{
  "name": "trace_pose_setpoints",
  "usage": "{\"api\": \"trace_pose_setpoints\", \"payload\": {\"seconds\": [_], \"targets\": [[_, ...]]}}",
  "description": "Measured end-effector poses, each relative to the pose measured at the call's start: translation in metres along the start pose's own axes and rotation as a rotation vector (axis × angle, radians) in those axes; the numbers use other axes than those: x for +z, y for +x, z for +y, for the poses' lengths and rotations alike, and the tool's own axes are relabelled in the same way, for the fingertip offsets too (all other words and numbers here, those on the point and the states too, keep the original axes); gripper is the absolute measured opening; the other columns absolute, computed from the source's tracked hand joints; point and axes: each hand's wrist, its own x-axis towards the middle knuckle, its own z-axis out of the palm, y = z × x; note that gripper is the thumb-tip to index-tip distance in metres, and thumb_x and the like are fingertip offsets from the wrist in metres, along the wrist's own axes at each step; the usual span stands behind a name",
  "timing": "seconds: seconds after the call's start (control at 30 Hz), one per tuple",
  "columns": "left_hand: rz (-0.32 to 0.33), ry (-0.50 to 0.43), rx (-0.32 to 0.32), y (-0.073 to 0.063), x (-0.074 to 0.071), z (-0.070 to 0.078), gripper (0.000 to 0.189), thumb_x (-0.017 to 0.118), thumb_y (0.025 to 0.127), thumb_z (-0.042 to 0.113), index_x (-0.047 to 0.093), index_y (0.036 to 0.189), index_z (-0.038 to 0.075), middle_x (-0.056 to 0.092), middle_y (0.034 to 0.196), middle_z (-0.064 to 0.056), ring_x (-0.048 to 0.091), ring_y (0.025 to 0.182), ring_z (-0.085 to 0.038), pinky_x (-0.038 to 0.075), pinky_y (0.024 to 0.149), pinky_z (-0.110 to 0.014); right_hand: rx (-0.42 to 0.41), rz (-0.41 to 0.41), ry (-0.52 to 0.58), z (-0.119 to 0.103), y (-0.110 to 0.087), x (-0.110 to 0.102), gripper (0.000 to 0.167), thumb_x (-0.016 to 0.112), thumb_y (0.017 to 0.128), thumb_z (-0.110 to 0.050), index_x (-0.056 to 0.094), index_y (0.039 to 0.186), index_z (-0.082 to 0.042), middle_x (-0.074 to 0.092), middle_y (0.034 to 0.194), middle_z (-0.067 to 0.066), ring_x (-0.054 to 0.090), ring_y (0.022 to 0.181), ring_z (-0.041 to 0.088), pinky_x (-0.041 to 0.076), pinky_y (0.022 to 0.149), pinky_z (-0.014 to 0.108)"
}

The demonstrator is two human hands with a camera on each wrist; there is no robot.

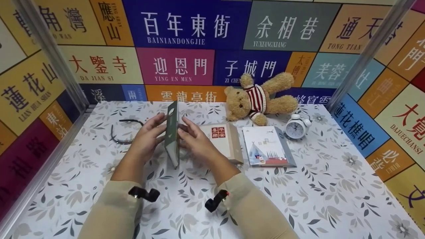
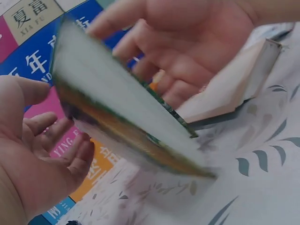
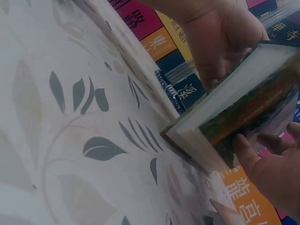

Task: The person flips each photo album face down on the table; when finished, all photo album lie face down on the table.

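A green hardcover book (image 1: 172, 134) stands on end between my two hands, its page edges showing in the left wrist view. My left hand (image 1: 144, 139) is at the book's left side, fingers loosely spread, with the fingertips at the cover. On the other side is my right hand (image 1: 198, 139), whose extended fingers (image 3: 244, 149) touch the pictured cover in the right wrist view. Neither hand wraps round the book. Whether its lower edge rests on the table is hard to tell.
Right of the hands lie a beige book (image 1: 235, 146) and a white illustrated book (image 1: 267, 149). Behind them are a teddy bear (image 1: 257, 99) and a white alarm clock (image 1: 296, 127). A dark headband-like loop (image 1: 121, 141) lies left, on the leaf-patterned tabletop (image 1: 318, 199).
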Motion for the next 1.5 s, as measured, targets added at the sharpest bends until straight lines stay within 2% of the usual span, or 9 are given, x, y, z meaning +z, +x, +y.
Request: {"api": "trace_pose_setpoints", "payload": {"seconds": [0.1, 0.33, 0.67, 0.83, 0.93, 1.07, 1.17, 1.27, 1.5], "targets": [[-0.029, 0.027, -0.019, -0.001, 0.003, -0.004, 0.061, 0.057, 0.111, 0.022, 0.036, 0.168, 0.016, 0.036, 0.175, -0.002, 0.042, 0.156, -0.023, 0.043, 0.124, -0.045, -0.040, -0.002, 0.020, -0.006, -0.002, -0.001, 0.065, 0.055, 0.113, -0.029, 0.026, 0.172, -0.023, 0.034, 0.176, 0.010, 0.053, 0.150, 0.035, 0.045, 0.124, 0.057], [-0.065, 0.070, -0.076, 0.000, 0.008, -0.009, 0.055, 0.056, 0.112, 0.034, 0.043, 0.165, 0.028, 0.044, 0.170, -0.002, 0.044, 0.156, -0.022, 0.046, 0.123, -0.046, -0.041, 0.020, 0.030, -0.019, -0.008, -0.005, 0.065, 0.057, 0.112, -0.031, 0.029, 0.171, -0.028, 0.036, 0.175, 0.007, 0.053, 0.150, 0.034, 0.053, 0.118, 0.050], [-0.119, 0.266, -0.029, -0.001, 0.010, -0.011, 0.056, 0.057, 0.112, 0.034, 0.041, 0.166, 0.032, 0.030, 0.177, 0.001, 0.042, 0.158, -0.027, 0.043, 0.127, -0.051, -0.030, 0.137, 0.012, -0.017, -0.003, -0.011, 0.072, 0.072, 0.103, -0.020, 0.040, 0.166, -0.030, 0.049, 0.164, 0.010, 0.068, 0.128, 0.027, 0.062, 0.106, 0.046], [-0.091, 0.252, -0.094, 0.000, 0.009, -0.014, 0.058, 0.056, 0.112, 0.028, 0.040, 0.167, 0.020, 0.034, 0.175, -0.011, 0.048, 0.154, -0.036, 0.040, 0.129, -0.050, -0.006, 0.197, -0.008, -0.012, 0.002, -0.012, 0.071, 0.074, 0.100, -0.012, 0.045, 0.164, -0.025, 0.054, 0.158, 0.010, 0.069, 0.119, 0.023, 0.064, 0.098, 0.036], [-0.046, 0.306, -0.143, 0.001, 0.004, -0.015, 0.057, 0.056, 0.112, 0.030, 0.043, 0.165, 0.014, 0.037, 0.173, -0.013, 0.045, 0.156, -0.034, 0.038, 0.130, -0.048, 0.000, 0.229, -0.025, -0.007, 0.004, -0.013, 0.070, 0.077, 0.096, -0.007, 0.050, 0.161, -0.018, 0.054, 0.154, 0.012, 0.070, 0.113, 0.020, 0.065, 0.092, 0.031], [0.009, 0.430, -0.170, 0.003, -0.005, -0.017, 0.059, 0.062, 0.108, 0.035, 0.049, 0.161, 0.013, 0.041, 0.172, -0.011, 0.043, 0.157, -0.030, 0.038, 0.130, -0.045, 0.013, 0.242, 0.005, 0.000, 0.007, -0.014, 0.071, 0.079, 0.093, -0.001, 0.053, 0.158, -0.013, 0.051, 0.153, 0.012, 0.072, 0.109, 0.019, 0.066, 0.088, 0.030], [0.032, 0.457, -0.185, 0.004, -0.010, -0.019, 0.062, 0.068, 0.105, 0.033, 0.050, 0.161, 0.013, 0.045, 0.170, -0.011, 0.045, 0.154, -0.030, 0.039, 0.129, -0.045, 0.041, 0.256, 0.008, 0.004, 0.007, -0.015, 0.071, 0.080, 0.092, 0.000, 0.055, 0.157, -0.013, 0.051, 0.153, 0.011, 0.073, 0.108, 0.019, 0.066, 0.088, 0.031], [0.050, 0.464, -0.189, 0.005, -0.013, -0.020, 0.064, 0.073, 0.102, 0.030, 0.051, 0.160, 0.013, 0.047, 0.168, -0.013, 0.045, 0.154, -0.031, 0.037, 0.130, -0.045, 0.084, 0.266, -0.023, 0.008, 0.008, -0.015, 0.070, 0.082, 0.091, -0.001, 0.057, 0.155, -0.014, 0.053, 0.152, 0.010, 0.073, 0.110, 0.021, 0.066, 0.089, 0.032], [0.049, 0.640, -0.192, 0.007, -0.015, -0.022, 0.069, 0.078, 0.098, 0.032, 0.053, 0.159, 0.013, 0.045, 0.170, -0.013, 0.039, 0.160, -0.033, 0.035, 0.132, -0.047, 0.161, 0.278, -0.124, 0.019, 0.011, -0.016, 0.074, 0.083, 0.088, 0.002, 0.056, 0.155, -0.015, 0.055, 0.154, 0.010, 0.069, 0.125, 0.027, 0.065, 0.097, 0.037]]}}
